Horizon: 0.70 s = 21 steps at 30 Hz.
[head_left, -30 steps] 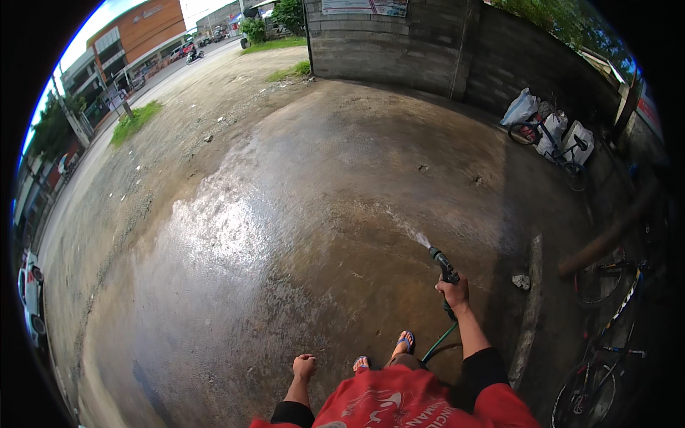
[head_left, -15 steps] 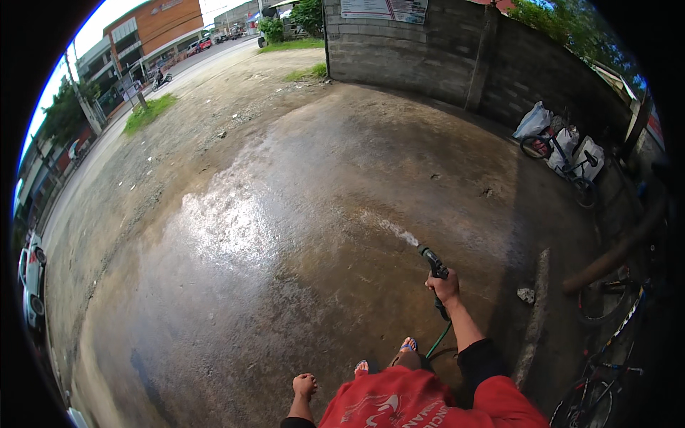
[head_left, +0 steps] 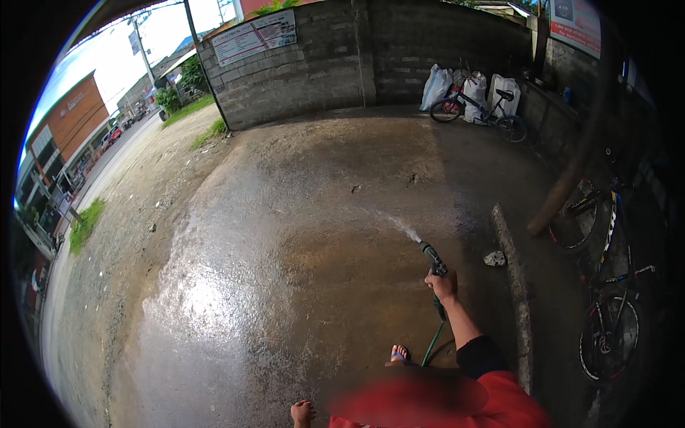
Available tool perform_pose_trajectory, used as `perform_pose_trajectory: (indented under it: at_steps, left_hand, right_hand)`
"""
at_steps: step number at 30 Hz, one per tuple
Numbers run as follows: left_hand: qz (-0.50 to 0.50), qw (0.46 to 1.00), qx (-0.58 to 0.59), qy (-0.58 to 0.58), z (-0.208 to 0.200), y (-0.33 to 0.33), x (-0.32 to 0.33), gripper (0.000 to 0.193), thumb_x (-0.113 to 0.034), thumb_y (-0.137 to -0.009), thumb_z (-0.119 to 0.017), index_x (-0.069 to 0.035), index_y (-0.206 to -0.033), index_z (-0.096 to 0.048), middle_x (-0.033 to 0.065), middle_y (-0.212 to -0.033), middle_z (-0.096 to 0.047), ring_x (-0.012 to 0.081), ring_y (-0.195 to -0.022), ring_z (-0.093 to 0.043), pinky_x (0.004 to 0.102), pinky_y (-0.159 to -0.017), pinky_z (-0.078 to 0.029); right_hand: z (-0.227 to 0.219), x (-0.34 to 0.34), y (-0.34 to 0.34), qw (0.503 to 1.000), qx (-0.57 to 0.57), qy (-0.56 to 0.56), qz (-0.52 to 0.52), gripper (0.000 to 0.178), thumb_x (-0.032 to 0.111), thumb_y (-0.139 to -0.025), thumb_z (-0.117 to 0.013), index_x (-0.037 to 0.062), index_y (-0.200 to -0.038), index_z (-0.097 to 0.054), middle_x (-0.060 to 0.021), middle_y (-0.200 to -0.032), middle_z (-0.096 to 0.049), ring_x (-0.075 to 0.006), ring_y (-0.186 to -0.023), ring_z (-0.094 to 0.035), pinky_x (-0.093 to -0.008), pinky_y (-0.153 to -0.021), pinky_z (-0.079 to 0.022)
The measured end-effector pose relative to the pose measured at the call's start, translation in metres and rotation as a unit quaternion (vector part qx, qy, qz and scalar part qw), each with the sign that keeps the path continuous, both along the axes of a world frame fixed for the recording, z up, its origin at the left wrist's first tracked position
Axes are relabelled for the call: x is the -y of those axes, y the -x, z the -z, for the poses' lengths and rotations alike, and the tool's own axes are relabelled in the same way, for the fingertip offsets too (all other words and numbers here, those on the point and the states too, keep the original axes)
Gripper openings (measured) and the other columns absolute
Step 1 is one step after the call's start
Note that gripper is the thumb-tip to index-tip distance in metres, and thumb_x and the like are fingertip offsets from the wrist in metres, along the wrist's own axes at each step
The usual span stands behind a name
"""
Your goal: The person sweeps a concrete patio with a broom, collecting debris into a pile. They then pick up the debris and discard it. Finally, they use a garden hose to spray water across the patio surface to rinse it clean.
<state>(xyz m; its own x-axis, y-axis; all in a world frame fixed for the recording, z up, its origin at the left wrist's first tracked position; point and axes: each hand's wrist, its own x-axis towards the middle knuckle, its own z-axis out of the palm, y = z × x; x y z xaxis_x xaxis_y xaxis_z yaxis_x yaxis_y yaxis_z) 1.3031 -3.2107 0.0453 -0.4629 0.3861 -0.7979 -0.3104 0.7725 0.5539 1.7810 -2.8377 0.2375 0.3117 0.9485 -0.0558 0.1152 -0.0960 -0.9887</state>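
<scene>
My right hand (head_left: 444, 284) grips the handle of a dark hose nozzle (head_left: 432, 257), held out ahead of me at arm's length. A jet of water (head_left: 405, 227) shoots from its tip, forward and to the left, over wet concrete (head_left: 328, 257). From the nozzle's lower end a green hose (head_left: 432, 345) runs down beside my foot. My left hand (head_left: 302, 413) hangs low at the bottom edge, its fingers curled in with nothing visible in them. One sandalled foot (head_left: 399, 353) shows below.
A bicycle (head_left: 606, 285) stands at the right by a leaning post (head_left: 571, 178). A concrete curb (head_left: 512, 278) runs lengthwise, with a stone (head_left: 494, 259) beside it. A small bike (head_left: 481, 107) and white sacks (head_left: 436, 87) rest against the block wall (head_left: 300, 78). Gravel (head_left: 135, 242) lies left.
My view has swung to the right, so the wall, sacks and bicycles sit farther left. My right hand still holds the spraying nozzle; my left hand is lower in the picture.
</scene>
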Motion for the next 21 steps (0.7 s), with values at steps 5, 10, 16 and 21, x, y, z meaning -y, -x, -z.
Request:
perform_pose_trajectory:
  at_steps: [5, 10, 16, 21]
  left_hand:
    - [0.090, 0.995, -0.031, -0.033, 0.002, -0.028, -0.092, 0.028, -0.028, -0.092, -0.064, -0.003, -0.103, -0.064, 0.0114, -0.083, -0.065, 0.0244, -0.059, -0.061, 0.0356, -0.046, -0.049]
    - [0.166, 0.985, 0.015, -0.038, 0.002, -0.062, -0.209, 0.036, -0.035, -0.095, -0.057, -0.009, -0.118, -0.060, 0.0092, -0.090, -0.064, 0.0232, -0.070, -0.062, 0.0374, -0.054, -0.051]
    - [0.275, 0.957, 0.030, -0.084, 0.002, -0.097, -0.336, 0.037, -0.032, -0.095, -0.059, -0.012, -0.126, -0.057, 0.0082, -0.096, -0.063, 0.0206, -0.068, -0.060, 0.0339, -0.053, -0.050]
    - [0.306, 0.939, 0.105, -0.117, 0.013, -0.118, -0.427, 0.031, -0.033, -0.095, -0.062, -0.015, -0.120, -0.057, 0.0037, -0.089, -0.060, 0.0164, -0.064, -0.058, 0.0284, -0.048, -0.047]
  right_hand:
    - [0.001, -0.025, -0.130, 0.997, -0.022, 0.067, -0.038, 0.010, 0.007, -0.067, -0.068, 0.0063, -0.066, -0.058, -0.0011, -0.062, -0.057, -0.0132, -0.056, -0.055, -0.0298, -0.056, -0.043]
    - [-0.017, -0.032, -0.231, 0.949, -0.173, -0.001, 0.263, 0.009, 0.006, -0.069, -0.070, 0.0081, -0.068, -0.061, -0.0026, -0.062, -0.058, -0.0163, -0.052, -0.055, -0.0322, -0.054, -0.044]
    - [-0.009, -0.047, -0.301, 0.926, -0.079, 0.125, 0.348, 0.013, 0.012, -0.066, -0.068, 0.0068, -0.064, -0.057, -0.0005, -0.058, -0.055, -0.0160, -0.051, -0.053, -0.0326, -0.052, -0.040]
    - [-0.022, -0.087, -0.318, 0.921, 0.087, 0.144, 0.352, 0.015, 0.011, -0.069, -0.068, 0.0016, -0.078, -0.062, -0.0073, -0.071, -0.061, -0.0234, -0.060, -0.057, -0.0409, -0.062, -0.046]
